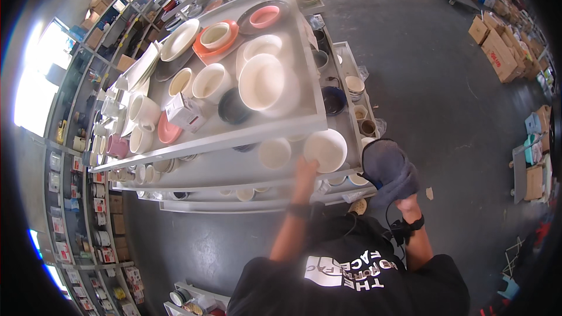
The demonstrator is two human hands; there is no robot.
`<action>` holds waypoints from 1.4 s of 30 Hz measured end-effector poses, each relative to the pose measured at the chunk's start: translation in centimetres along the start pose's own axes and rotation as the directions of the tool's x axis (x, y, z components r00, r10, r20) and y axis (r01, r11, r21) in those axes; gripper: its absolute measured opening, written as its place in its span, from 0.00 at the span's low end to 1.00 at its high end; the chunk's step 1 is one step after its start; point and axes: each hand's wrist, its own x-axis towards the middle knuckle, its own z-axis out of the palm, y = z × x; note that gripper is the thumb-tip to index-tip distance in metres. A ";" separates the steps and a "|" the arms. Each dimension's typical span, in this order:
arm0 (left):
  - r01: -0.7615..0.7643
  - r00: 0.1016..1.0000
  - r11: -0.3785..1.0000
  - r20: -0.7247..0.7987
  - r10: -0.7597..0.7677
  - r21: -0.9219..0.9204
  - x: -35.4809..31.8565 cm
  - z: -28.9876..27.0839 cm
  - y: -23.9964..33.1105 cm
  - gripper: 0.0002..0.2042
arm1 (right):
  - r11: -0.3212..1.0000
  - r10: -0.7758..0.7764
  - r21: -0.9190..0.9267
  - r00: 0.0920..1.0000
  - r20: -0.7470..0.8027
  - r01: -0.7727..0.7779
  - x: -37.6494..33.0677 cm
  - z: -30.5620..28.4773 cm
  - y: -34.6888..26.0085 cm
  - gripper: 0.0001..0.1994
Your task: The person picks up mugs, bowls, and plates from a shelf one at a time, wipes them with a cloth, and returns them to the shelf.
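My left hand (307, 172), a little blurred, reaches to the shelf below the top one and grips the near rim of a deep white bowl (326, 150). Beside it on the same shelf is another white bowl (274, 153). My right hand (407, 203) is closed on a bunched dark grey-blue cloth (391, 171), held out past the shelf's right corner. Whether something sits inside the cloth's folds I cannot tell. Above my left hand, the top shelf carries a large white bowl (262, 83) and a dark bowl (234, 106).
The grey rack's top shelf edge (234, 144) juts out over the lower shelves. Mugs, plates and a small white box (185, 112) crowd the top. Tall shelving (88, 199) lines the left wall. Cardboard boxes (497, 50) stand on the floor at the far right.
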 end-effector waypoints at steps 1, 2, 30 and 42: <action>-0.003 1.000 1.000 -0.007 0.003 -0.001 -1.1 -0.3 1.3 0.17 | 1.000 0.014 0.018 1.000 -0.017 -0.014 0.3 -0.2 1.3 0.31; -0.034 0.999 0.999 0.024 0.034 -0.029 -2.1 -0.4 2.3 0.17 | 1.000 0.011 -0.021 1.000 -0.010 -0.012 0.5 0.3 2.3 0.31; -0.471 0.869 0.723 0.405 0.283 0.506 -7.6 -3.4 9.3 0.22 | 0.311 -0.163 -0.884 0.936 0.311 0.348 6.3 16.4 -3.1 0.04; -0.335 0.865 0.942 0.400 0.303 0.012 -6.4 -2.5 4.7 0.15 | 0.504 -0.420 -0.712 0.859 0.293 0.489 3.9 15.2 -0.6 0.13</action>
